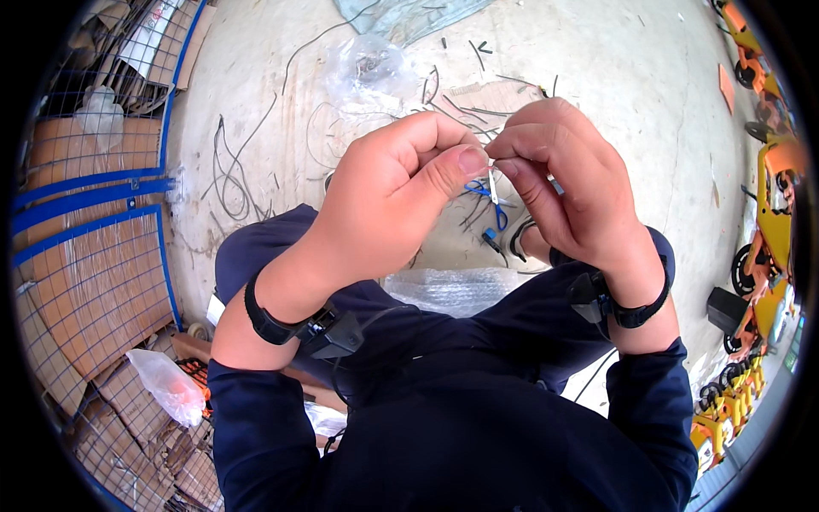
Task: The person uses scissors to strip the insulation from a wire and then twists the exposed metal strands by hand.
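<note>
My left hand (pixel 391 198) and my right hand (pixel 573 189) meet in front of me with fingertips close together, both pinched on something small and thin that I cannot make out clearly. Below the fingertips, blue-handled scissors (pixel 500 218) show on the floor, partly hidden, with a small blue and black object (pixel 490 239) beside them. Thin dark cables (pixel 456 109) are scattered on the floor behind my hands.
Bubble wrap (pixel 448 290) lies between my legs. Plastic bags (pixel 367 72) and a blue sheet (pixel 409 15) lie ahead on the concrete floor. A blue wire cage with cardboard (pixel 94 282) borders my left; yellow wheeled machines (pixel 772 239) line my right.
</note>
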`<state>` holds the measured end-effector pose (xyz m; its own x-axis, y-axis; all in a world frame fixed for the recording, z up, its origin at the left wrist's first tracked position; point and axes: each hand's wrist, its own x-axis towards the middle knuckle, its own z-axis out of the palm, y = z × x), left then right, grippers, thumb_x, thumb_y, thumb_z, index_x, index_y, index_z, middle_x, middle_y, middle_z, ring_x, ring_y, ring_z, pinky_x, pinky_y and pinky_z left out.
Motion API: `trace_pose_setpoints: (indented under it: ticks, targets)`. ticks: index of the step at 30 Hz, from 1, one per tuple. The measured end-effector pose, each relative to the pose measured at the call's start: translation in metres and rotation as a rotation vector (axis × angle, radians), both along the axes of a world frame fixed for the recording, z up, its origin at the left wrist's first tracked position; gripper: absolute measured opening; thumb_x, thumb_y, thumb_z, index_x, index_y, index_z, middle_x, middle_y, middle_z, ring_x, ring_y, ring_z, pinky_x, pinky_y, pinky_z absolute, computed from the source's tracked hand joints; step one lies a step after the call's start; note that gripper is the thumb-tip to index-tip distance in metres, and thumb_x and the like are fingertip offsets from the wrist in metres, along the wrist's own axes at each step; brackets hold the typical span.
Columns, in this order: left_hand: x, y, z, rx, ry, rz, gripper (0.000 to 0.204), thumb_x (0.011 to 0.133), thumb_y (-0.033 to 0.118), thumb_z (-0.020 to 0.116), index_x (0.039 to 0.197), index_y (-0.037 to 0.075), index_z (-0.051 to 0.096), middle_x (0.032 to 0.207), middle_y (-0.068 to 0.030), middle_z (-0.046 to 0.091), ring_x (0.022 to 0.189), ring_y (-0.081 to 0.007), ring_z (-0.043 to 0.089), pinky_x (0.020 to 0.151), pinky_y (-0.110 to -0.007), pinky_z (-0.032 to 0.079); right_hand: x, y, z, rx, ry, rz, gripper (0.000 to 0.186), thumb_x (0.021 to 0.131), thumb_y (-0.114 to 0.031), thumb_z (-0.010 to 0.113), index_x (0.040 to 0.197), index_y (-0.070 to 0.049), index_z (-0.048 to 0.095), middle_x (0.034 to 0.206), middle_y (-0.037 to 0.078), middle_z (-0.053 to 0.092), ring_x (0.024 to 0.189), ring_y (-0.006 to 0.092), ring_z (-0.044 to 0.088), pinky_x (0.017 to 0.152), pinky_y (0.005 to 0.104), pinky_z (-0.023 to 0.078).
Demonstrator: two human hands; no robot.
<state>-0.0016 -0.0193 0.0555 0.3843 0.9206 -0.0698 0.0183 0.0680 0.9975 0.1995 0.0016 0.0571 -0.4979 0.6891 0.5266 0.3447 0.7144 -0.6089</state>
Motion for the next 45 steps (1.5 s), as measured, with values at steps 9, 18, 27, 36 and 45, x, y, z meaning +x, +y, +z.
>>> trace_pose_setpoints:
  ticks: [9, 18, 27, 36, 45]
  targets:
    - [-0.009, 0.007, 0.006, -0.393, -0.249, -0.102, 0.026, 0.098, 0.025, 0.055, 0.098, -0.001, 0.059, 0.064, 0.0061, 0.043, 0.054, -0.0005, 0.033, 0.047, -0.018, 0.023, 0.0, -0.007, 0.004, -0.033, -0.059, 0.005, 0.019, 0.074, 0.001, 0.067, 0.091, -0.005, 0.063, 0.075, 0.006, 0.056, 0.06, 0.0219, 0.057, 0.051, 0.0298, 0.046]
    - [-0.005, 0.011, -0.004, 0.858, 0.287, 0.311, 0.017, 0.085, 0.006, 0.069, 0.096, 0.0, 0.057, 0.075, -0.0033, 0.057, 0.064, -0.0116, 0.049, 0.065, -0.023, 0.04, -0.004, -0.016, 0.008, -0.605, 0.258, -0.107, 0.003, 0.083, -0.001, 0.064, 0.086, -0.002, 0.066, 0.061, -0.005, 0.043, 0.056, 0.0031, 0.036, 0.052, 0.0197, 0.035]
    - [0.007, 0.004, -0.011, 0.925, 0.376, 0.213, 0.014, 0.08, 0.002, 0.067, 0.093, -0.001, 0.063, 0.083, -0.0121, 0.063, 0.071, -0.0229, 0.061, 0.062, -0.029, 0.049, -0.004, -0.015, 0.003, -0.358, 0.127, -0.074, 0.008, 0.081, 0.001, 0.064, 0.089, 0.0, 0.064, 0.069, 0.004, 0.057, 0.057, 0.0142, 0.051, 0.054, 0.0252, 0.043]
    - [0.008, 0.006, -0.018, 1.123, 0.535, 0.244, 0.019, 0.07, 0.003, 0.068, 0.088, 0.001, 0.063, 0.081, -0.0096, 0.061, 0.065, -0.0247, 0.06, 0.053, -0.031, 0.049, -0.004, -0.013, -0.002, -0.124, 0.045, -0.037, 0.016, 0.078, 0.005, 0.062, 0.093, 0.0, 0.063, 0.082, 0.013, 0.065, 0.07, 0.0323, 0.063, 0.059, 0.0341, 0.051]
    - [0.004, 0.002, -0.006, 1.1, 0.566, 0.187, 0.022, 0.059, -0.007, 0.067, 0.079, 0.002, 0.062, 0.073, -0.0098, 0.06, 0.061, -0.0243, 0.058, 0.053, -0.03, 0.048, -0.003, -0.016, 0.004, -0.301, 0.046, 0.009, 0.012, 0.08, 0.004, 0.061, 0.091, -0.001, 0.063, 0.075, 0.013, 0.062, 0.064, 0.0313, 0.061, 0.057, 0.0327, 0.049]
